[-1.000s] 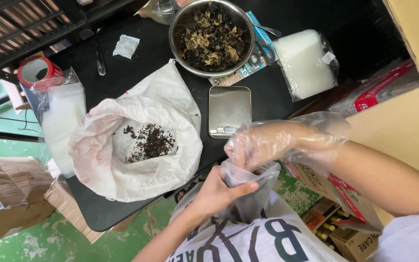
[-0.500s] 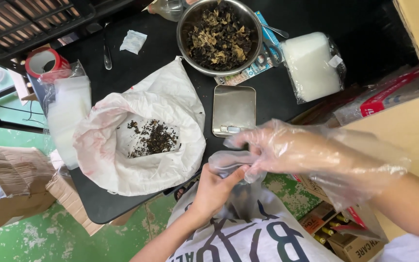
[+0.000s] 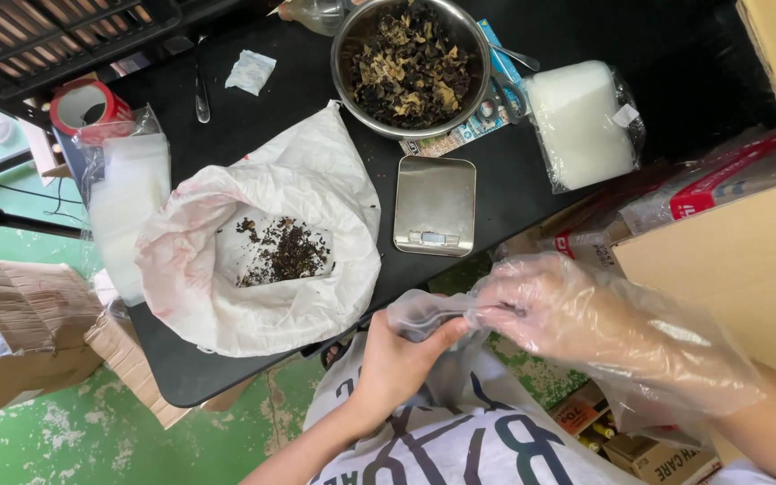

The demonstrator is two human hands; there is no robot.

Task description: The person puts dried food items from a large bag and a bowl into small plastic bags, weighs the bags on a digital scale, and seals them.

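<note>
My bare left hand (image 3: 397, 361) pinches one edge of a small clear plastic bag (image 3: 424, 316) held over my lap. My right hand (image 3: 554, 305), covered by a loose clear plastic glove, grips the bag's other edge. The bag hangs just off the near edge of the black table (image 3: 316, 81). On the table a large white sack (image 3: 262, 233) lies open with a small pile of dark dried bits inside. A steel bowl (image 3: 410, 65) of dark dried fungus stands at the back, and a small steel scale (image 3: 435, 205) lies between the bowl and my hands.
A pack of clear bags (image 3: 581, 121) lies right of the bowl, another stack (image 3: 123, 193) left of the sack, with a red tape roll (image 3: 87, 106) behind it. Cardboard boxes (image 3: 720, 242) crowd the right side. Flattened cardboard (image 3: 20, 314) lies on the green floor at left.
Both hands have pulled the small bag's edges apart and shifted slightly right. The things on the table have not moved.
</note>
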